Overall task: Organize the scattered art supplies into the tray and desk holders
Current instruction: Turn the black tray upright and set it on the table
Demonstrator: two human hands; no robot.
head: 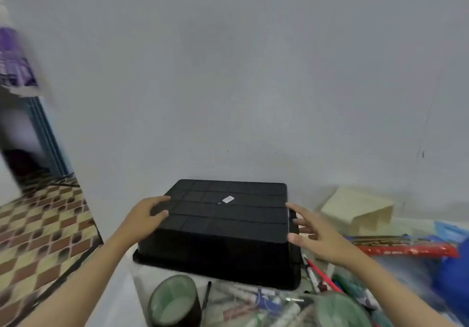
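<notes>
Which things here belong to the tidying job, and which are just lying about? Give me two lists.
Job: black tray, bottom up; left hand resting on it; right hand at its side; left green holder; right green holder; scattered pens; red pen; pale box, perhaps a holder.
Lying about: red packet, label unreadable; tiled floor.

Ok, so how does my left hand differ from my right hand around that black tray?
The left hand rests on top of the upturned black tray, at its left edge; the right hand is beside its right wall, not on top. The left hand's fingers lie close together; the right hand's are spread wide. Both hands are open, one on each side of the tray.
</notes>
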